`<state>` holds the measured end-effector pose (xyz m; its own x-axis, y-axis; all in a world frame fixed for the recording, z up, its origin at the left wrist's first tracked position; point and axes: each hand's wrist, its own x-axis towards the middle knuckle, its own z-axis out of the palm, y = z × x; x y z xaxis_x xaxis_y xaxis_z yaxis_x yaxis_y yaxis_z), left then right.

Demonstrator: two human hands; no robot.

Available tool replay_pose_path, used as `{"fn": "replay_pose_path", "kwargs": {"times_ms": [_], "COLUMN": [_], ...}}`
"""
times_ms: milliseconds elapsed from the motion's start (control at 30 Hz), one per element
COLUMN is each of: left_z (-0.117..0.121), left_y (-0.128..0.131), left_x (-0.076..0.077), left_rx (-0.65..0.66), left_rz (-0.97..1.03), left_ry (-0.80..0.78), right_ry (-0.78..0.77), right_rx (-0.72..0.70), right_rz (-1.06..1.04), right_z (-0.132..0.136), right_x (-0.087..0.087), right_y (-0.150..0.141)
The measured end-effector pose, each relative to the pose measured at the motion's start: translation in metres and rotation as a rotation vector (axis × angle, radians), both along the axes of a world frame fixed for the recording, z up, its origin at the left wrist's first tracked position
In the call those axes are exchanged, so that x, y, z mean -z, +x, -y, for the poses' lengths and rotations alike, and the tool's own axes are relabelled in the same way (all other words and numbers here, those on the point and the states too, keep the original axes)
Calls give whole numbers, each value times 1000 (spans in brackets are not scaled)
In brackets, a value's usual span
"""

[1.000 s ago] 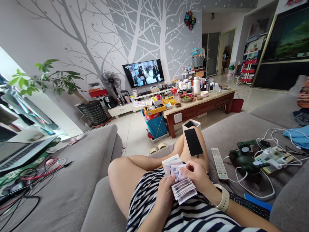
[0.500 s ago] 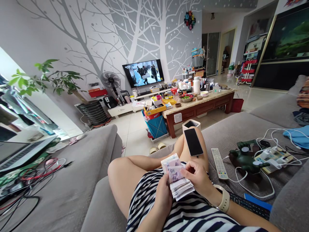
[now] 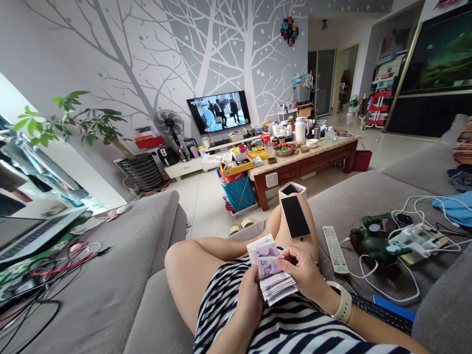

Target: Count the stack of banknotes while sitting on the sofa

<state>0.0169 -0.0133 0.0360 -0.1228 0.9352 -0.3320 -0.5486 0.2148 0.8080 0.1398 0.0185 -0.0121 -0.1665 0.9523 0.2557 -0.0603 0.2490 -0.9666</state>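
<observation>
A bundle of purple-and-white banknotes (image 3: 277,286) marked with a 5 rests over my lap, its lower ends fanned out. My left hand (image 3: 250,294) is closed around the left side of the bundle, the thumb lying on top. With thumb and forefinger, my right hand (image 3: 300,269) pinches the right edge of the top note; its other fingers are curled. Upper note ends stick out beyond both hands. On my right knee lies a dark-screened smartphone (image 3: 295,216). A pale watch (image 3: 342,302) circles my right wrist.
To my right on the grey sofa (image 3: 354,196) lie a white remote control (image 3: 335,250), a dark green figure (image 3: 379,241), a power strip (image 3: 418,242) with white cables, and a black keyboard (image 3: 383,312). Ahead stands a cluttered coffee table (image 3: 306,166). Tangled cables (image 3: 44,275) and a laptop (image 3: 33,238) are left.
The top note's edge has shifted a little under my right fingers, and the upper note ends are spread slightly differently. Both hands keep nearly the same place. The television picture differs.
</observation>
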Motion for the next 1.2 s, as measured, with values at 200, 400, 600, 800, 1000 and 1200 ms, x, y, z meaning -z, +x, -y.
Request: {"fn": "replay_pose_path", "kwargs": {"times_ms": [200, 400, 600, 800, 1000, 1200], "left_z": [0, -1, 1, 1, 0, 0], "left_y": [-2, -2, 0, -2, -4, -4], "left_x": [3, 3, -3, -1, 5, 6], "left_rx": [-6, 4, 28, 30, 45, 54], "left_rz": [-51, -35, -41, -82, -138, -162], "left_ry": [1, 20, 33, 49, 68, 56], "right_ry": [2, 7, 4, -6, -21, -20], "right_rx": [-16, -30, -45, -58, -64, -74], "right_rz": [8, -1, -12, -10, -33, -42], "right_z": [-1, -1, 0, 0, 0, -1], "right_x": [0, 1, 0, -1, 0, 2], "right_y": [1, 1, 0, 1, 1, 1]}}
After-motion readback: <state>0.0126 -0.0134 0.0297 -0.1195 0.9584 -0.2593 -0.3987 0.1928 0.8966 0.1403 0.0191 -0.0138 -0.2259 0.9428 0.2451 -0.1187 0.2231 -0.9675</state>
